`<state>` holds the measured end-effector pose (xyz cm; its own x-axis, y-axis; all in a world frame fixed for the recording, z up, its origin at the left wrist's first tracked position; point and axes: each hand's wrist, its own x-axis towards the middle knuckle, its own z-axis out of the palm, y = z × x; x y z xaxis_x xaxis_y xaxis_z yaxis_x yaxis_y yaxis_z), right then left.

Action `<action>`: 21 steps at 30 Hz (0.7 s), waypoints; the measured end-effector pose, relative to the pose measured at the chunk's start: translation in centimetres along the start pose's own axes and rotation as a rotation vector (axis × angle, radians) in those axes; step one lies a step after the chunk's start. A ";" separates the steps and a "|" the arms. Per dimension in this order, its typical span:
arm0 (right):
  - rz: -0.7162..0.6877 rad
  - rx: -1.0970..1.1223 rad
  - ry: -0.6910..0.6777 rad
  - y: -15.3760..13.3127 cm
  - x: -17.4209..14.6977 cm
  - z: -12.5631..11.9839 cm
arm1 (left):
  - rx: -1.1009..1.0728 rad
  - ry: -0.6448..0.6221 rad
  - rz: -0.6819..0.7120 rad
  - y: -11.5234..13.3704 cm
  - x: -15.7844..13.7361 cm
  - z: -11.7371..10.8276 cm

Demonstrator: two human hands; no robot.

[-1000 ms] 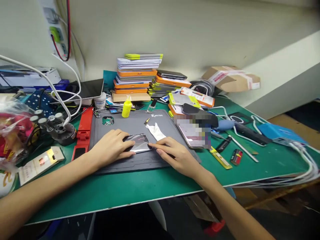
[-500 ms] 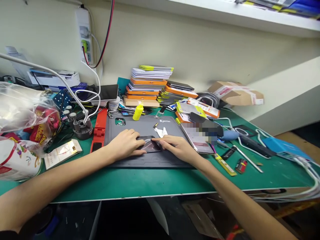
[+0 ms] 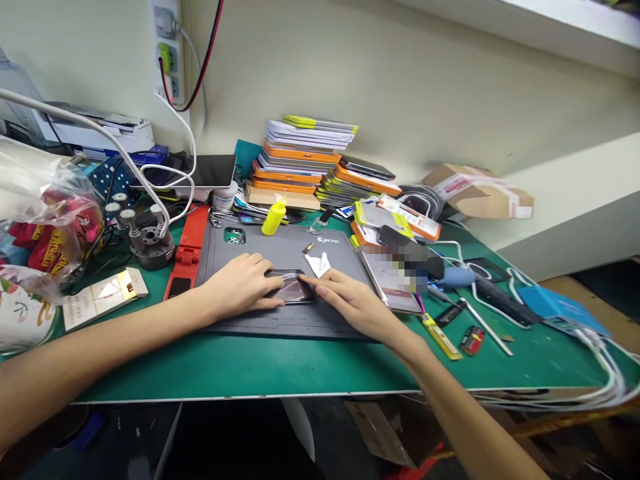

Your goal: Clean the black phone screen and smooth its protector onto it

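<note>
Centrally, phone [image 3: 293, 287] lies flat on grey work mat [image 3: 280, 320], steadied for handling. Left hand [image 3: 240, 288] rests on its left edge, fingers spread flat, gripping nothing. Right hand [image 3: 353, 303] presses extended fingertips on its right edge. White wipe [image 3: 319, 263] lies just behind.

Glossy glass phone [image 3: 293, 288] lies on a matt rubbery mat [image 3: 280, 313].

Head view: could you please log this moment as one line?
left hand: pressing phone | right hand: fingertips on phone | phone: flat on grey mat
</note>
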<state>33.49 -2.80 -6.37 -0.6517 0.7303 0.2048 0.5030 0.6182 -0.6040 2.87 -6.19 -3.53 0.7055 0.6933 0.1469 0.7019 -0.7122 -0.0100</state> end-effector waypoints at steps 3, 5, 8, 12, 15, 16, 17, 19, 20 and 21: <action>-0.095 -0.135 0.036 -0.6 -1.0 0.1 | 0.002 0.039 0.015 -0.2 -0.3 0.0; -0.150 -0.242 0.072 -1.3 -1.5 0.3 | 0.001 0.068 0.023 -0.3 -0.4 0.0; -0.184 -0.401 0.153 -2.4 -2.4 1.1 | -0.014 0.111 0.031 -0.3 -0.7 -0.2; -0.173 -0.514 0.344 -3.5 -3.5 3.1 | 0.004 0.188 0.061 -0.2 -1.0 -0.3; -0.162 -0.508 0.394 -3.7 -3.7 3.7 | 0.033 0.192 0.080 -0.2 -0.9 -0.4; -0.160 -0.487 0.398 -3.7 -3.6 3.7 | 0.035 0.182 0.082 -0.2 -0.9 -0.6; -0.162 -0.460 0.405 -3.7 -3.6 3.6 | 0.037 0.171 0.081 -0.3 -0.8 -0.8; -0.164 -0.402 0.417 -3.6 -3.6 3.3 | 0.040 0.131 0.083 -0.5 -0.7 -1.4; -0.166 -0.379 0.418 -3.6 -3.6 3.2 | 0.041 0.097 0.085 -0.6 -0.6 -1.9; -0.167 -0.365 0.417 -3.6 -3.7 3.1 | 0.042 0.059 0.086 -0.7 -0.6 -2.4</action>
<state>32.32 -8.58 -7.38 -0.4975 0.6213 0.6054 0.6240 0.7411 -0.2479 1.70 -6.39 -1.28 0.7571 0.6214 0.2019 0.6436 -0.7625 -0.0666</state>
